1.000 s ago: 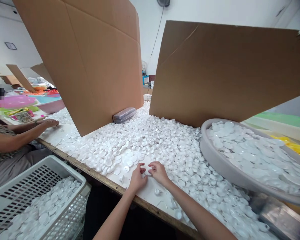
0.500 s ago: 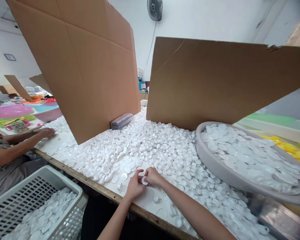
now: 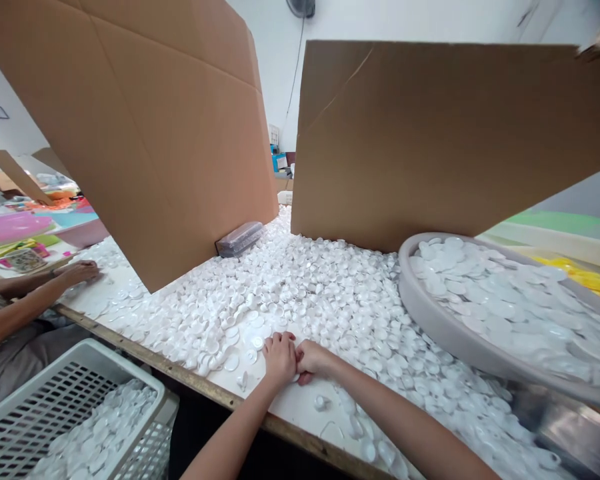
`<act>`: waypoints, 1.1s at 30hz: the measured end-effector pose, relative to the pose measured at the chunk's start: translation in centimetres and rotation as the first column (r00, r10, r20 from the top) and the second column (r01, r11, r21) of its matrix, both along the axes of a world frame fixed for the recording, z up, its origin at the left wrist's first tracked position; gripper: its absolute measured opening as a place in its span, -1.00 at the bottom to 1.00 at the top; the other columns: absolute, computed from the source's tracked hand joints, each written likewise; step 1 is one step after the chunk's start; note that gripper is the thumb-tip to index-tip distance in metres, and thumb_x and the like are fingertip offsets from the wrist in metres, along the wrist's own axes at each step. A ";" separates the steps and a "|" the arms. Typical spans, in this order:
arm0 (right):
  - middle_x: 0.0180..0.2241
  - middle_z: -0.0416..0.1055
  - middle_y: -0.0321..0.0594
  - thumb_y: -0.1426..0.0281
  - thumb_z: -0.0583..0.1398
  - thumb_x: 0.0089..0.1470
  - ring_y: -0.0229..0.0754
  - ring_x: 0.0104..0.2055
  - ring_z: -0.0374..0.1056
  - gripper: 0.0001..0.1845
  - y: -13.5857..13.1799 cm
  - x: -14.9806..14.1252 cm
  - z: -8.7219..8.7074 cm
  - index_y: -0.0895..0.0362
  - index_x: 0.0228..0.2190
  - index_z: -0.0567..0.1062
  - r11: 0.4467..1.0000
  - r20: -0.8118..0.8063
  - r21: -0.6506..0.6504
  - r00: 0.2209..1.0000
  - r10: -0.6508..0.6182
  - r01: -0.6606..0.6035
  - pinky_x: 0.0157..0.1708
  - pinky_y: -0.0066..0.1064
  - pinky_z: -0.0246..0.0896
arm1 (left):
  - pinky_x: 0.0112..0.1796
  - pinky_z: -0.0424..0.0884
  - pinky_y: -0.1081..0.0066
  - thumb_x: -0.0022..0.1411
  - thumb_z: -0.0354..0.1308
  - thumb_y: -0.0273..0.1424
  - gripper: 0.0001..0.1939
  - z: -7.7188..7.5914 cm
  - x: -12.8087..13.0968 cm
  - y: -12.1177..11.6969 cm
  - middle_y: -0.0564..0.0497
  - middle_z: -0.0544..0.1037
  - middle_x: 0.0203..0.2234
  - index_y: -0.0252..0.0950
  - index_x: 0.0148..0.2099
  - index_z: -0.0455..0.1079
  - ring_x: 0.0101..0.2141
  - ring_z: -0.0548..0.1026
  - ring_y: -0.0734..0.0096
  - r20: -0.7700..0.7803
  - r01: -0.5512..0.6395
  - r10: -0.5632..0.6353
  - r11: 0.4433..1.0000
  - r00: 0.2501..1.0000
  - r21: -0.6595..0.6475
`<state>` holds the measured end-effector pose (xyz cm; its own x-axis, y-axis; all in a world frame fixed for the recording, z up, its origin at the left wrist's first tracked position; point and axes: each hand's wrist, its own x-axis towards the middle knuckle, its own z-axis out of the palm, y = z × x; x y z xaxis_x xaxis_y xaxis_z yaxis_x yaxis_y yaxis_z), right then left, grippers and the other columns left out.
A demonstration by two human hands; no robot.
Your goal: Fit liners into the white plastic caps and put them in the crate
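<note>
My left hand [image 3: 280, 358] and my right hand [image 3: 311, 359] meet above the table's front edge, fingers curled and pressed together. Between them they hold a small white round plastic piece, mostly covered by the fingers. Just beyond my hands spreads a thick heap of white round plastic pieces [image 3: 330, 287]. A few flat white discs [image 3: 231, 362] lie left of my left hand. Nearer me, below my right hand, a single small white cap-like piece [image 3: 321, 403] rests on the tabletop.
A grey tub [image 3: 409, 293] full of white discs stands at right. At lower left is a white slatted basket [image 3: 153, 387] holding more. Cardboard panels [image 3: 180, 133] rise behind the heap, a clear plastic box [image 3: 240, 240] beside one. Another person's hands [image 3: 83, 270] are at far left.
My left hand has turned over, its back now up, and closed against the right hand. The white round piece, plainly visible before, is now mostly hidden. The view has shifted slightly.
</note>
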<state>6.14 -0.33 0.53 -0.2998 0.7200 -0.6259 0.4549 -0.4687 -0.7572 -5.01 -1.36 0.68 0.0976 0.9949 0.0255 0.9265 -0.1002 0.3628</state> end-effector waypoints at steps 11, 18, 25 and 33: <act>-0.80 0.27 -0.36 0.57 0.06 -0.31 -0.19 -0.61 0.34 -0.91 -1.1 0.1 -0.2 0.17 -0.64 0.24 0.996 -0.078 0.049 0.995 -0.066 0.070 -0.64 -0.47 0.23 | -0.24 0.02 0.31 0.18 -0.27 -0.38 -0.70 0.4 0.0 0.0 -0.07 0.30 -0.28 -0.24 -0.16 0.24 -0.23 0.19 0.29 0.021 -0.014 0.013 0.999 1.000 0.045; -0.63 0.34 -0.29 0.56 0.05 -0.26 -0.22 -0.54 0.35 -0.94 -2.9 -1.4 2.0 0.21 -0.59 0.30 0.969 -0.154 0.240 0.988 -0.025 0.062 -0.55 -0.46 0.24 | -0.44 0.09 0.43 0.22 -0.39 -0.22 -0.56 3.0 -1.3 -1.6 -0.03 0.38 -0.53 -0.29 -0.36 0.26 -0.47 0.33 0.40 0.070 0.050 -0.043 0.994 0.997 -0.096; -0.13 0.25 -0.11 0.46 0.00 -0.03 -0.18 -0.16 0.26 -0.65 -0.9 -6.3 2.9 0.13 -0.15 0.31 0.690 0.195 0.686 0.972 0.128 -0.228 -0.21 -0.38 0.13 | -0.46 0.13 0.46 0.14 -0.23 -0.18 -0.66 8.0 -19.8 -6.9 0.00 0.41 -0.46 -0.22 -0.22 0.27 -0.43 0.36 0.33 -0.070 -0.595 0.604 0.795 0.794 0.115; -0.12 0.15 -0.16 0.48 0.06 -0.08 -0.29 -0.31 0.25 -0.74 0.7 -8.3 -0.1 0.13 -0.25 0.31 0.631 0.326 0.758 0.934 -0.149 -0.164 -0.32 -0.47 0.10 | -0.23 0.19 0.34 0.07 -0.14 -0.17 -0.64 6.9 -23.7 -7.1 -0.08 0.34 -0.42 -0.31 -0.23 0.29 -0.29 0.31 0.25 -0.129 -0.467 0.551 0.791 0.824 0.394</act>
<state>-2.18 0.32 0.41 -0.1988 0.9754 0.0951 0.7428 0.2132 -0.6346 -28.76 -8.48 7.62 -0.3762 0.8344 0.4027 0.9265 0.3352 0.1711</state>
